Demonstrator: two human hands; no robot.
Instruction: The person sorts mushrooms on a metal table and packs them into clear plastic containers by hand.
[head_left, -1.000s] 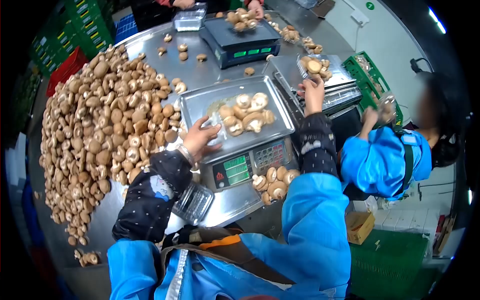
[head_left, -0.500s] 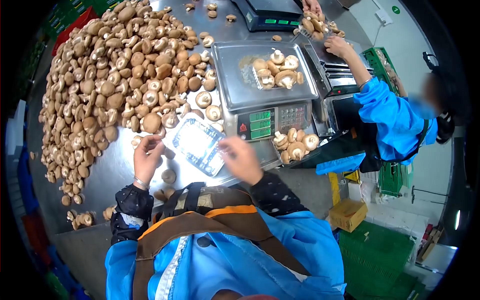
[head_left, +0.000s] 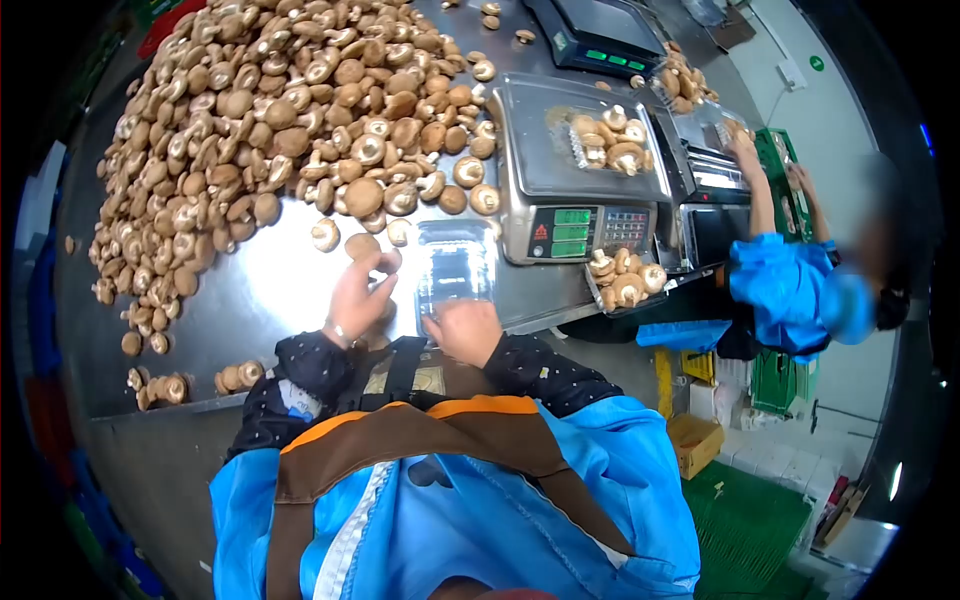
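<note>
My left hand (head_left: pixel 362 296) is near the table's front edge, its fingers curled around a brown mushroom (head_left: pixel 362 246) at the near side of the big mushroom pile (head_left: pixel 230 130). To its right lies a clear plastic tray (head_left: pixel 455 262) with no mushrooms in it. My right hand (head_left: pixel 468 328) is at the tray's near end, fingers bent against its rim. Beyond it, a scale (head_left: pixel 580 232) with lit green displays bears a tray of mushrooms (head_left: pixel 612 140). Another filled tray (head_left: pixel 628 282) sits at the scale's front right.
A second scale (head_left: pixel 600 40) stands at the back. On the right a co-worker in blue (head_left: pixel 785 290) reaches to a wrapping machine (head_left: pixel 715 170) beside a green crate (head_left: pixel 785 185). Small mushroom groups (head_left: pixel 160 388) lie at the table's front left edge.
The view has shifted, and the clear tray has come to rest upright before me. My left hand has gone from the tray to a mushroom. The co-worker's arms have moved toward the green crate.
</note>
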